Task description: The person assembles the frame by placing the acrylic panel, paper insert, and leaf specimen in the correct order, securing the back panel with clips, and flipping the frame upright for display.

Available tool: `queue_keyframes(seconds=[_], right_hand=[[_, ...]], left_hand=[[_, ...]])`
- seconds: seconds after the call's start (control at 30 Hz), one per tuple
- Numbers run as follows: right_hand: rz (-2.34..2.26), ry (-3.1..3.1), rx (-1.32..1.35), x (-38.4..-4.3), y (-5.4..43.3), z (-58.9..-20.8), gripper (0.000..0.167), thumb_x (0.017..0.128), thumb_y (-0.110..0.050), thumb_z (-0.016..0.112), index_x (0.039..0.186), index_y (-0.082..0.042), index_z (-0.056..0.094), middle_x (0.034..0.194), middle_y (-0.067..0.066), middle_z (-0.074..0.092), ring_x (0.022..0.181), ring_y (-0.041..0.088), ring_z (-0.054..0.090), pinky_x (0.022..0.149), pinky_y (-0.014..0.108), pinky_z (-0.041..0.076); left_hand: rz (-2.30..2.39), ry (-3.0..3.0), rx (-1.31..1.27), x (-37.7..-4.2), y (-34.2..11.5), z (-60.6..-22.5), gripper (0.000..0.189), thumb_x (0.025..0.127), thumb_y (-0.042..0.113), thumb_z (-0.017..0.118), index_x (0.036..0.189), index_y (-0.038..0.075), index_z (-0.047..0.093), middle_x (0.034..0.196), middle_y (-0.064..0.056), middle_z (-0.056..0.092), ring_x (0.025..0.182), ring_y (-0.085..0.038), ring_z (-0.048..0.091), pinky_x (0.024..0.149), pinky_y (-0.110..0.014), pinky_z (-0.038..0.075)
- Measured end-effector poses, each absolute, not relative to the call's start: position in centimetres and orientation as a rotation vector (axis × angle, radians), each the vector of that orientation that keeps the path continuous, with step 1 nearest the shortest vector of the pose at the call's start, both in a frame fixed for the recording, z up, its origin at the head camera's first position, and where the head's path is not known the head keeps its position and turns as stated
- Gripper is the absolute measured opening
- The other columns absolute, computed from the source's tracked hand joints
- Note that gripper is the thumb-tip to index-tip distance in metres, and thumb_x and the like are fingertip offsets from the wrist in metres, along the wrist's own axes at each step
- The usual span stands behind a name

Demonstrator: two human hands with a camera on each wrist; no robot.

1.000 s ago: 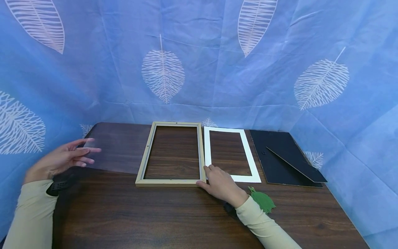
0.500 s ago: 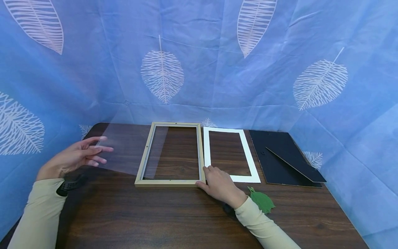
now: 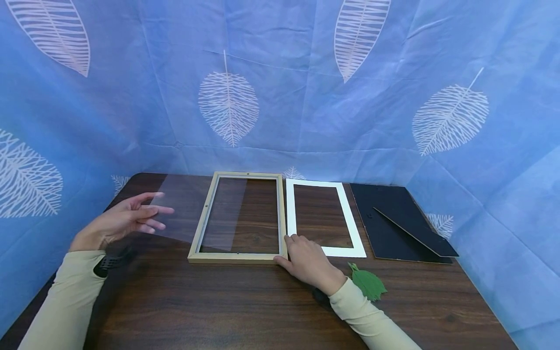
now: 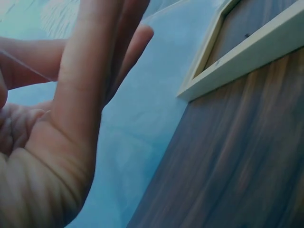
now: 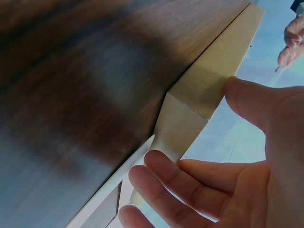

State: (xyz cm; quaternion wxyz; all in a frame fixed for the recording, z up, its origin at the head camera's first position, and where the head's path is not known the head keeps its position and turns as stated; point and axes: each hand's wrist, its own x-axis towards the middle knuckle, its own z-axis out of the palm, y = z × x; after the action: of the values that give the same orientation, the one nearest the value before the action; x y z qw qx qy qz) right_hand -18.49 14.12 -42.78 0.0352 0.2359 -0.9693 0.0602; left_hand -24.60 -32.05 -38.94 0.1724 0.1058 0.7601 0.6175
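Note:
My left hand point(image 3: 124, 218) pinches the left edge of a clear sheet point(image 3: 185, 209) between thumb and fingers. The sheet's right part reaches over the left half of a pale wooden picture frame point(image 3: 236, 258), which lies flat on the table. With my right hand point(image 3: 308, 262) I hold the frame's near right corner; in the right wrist view the thumb point(image 5: 249, 99) lies against one side and the index finger is by the adjoining side. Just right of the frame lies a white mat board point(image 3: 358, 233) with a rectangular opening, partly covered by my right hand.
A black backing board point(image 3: 372, 233) with its easel stand point(image 3: 422, 236) raised lies at the right. A green leaf point(image 3: 369, 283) rests beside my right forearm on the dark wooden table point(image 3: 227, 306). Blue leaf-print cloth point(image 3: 280, 97) hangs behind and at the sides.
My left hand has moved right, bringing the clear sheet from left of the frame to partly over it. The right hand stays at the frame's corner.

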Motion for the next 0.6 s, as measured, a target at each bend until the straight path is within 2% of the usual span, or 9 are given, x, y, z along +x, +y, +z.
queue_keyframes(seconds=[0.13, 0.4, 0.6], right_hand=[[0.186, -2.985, 0.723, -18.4, 14.1, -42.6, 0.061, 0.098, -0.047, 0.066, 0.130, 0.006, 0.063, 0.109, 0.018, 0.070, 0.096, 0.031, 0.069, 0.075, 0.045, 0.058], [0.191, -2.990, 0.723, -18.4, 14.0, -42.5, 0.062, 0.099, -0.046, 0.065, 0.131, 0.006, 0.062, 0.110, 0.019, 0.070, 0.098, 0.031, 0.069, 0.076, 0.045, 0.058], [0.176, -2.989, 0.723, -18.4, 14.1, -42.7, 0.062, 0.099, -0.046, 0.065, 0.132, 0.006, 0.062, 0.110, 0.019, 0.070, 0.096, 0.031, 0.069, 0.074, 0.044, 0.058]], left_hand=[[1.772, 2.113, 0.301, -24.7, -30.5, -39.1, 0.073, 0.106, 0.021, 0.057, 0.161, 0.003, 0.012, 0.119, 0.012, 0.073, 0.098, -0.030, 0.076, 0.081, -0.036, 0.060], [1.842, 2.064, 0.305, -24.5, -27.9, -38.9, 0.077, 0.106, 0.021, 0.059, 0.162, 0.005, 0.010, 0.121, 0.010, 0.072, 0.097, -0.028, 0.076, 0.084, -0.038, 0.060], [1.893, 2.021, 0.290, -24.5, -26.6, -39.3, 0.081, 0.105, 0.021, 0.059, 0.163, 0.005, 0.004, 0.128, 0.003, 0.069, 0.099, -0.025, 0.076, 0.086, -0.038, 0.059]])
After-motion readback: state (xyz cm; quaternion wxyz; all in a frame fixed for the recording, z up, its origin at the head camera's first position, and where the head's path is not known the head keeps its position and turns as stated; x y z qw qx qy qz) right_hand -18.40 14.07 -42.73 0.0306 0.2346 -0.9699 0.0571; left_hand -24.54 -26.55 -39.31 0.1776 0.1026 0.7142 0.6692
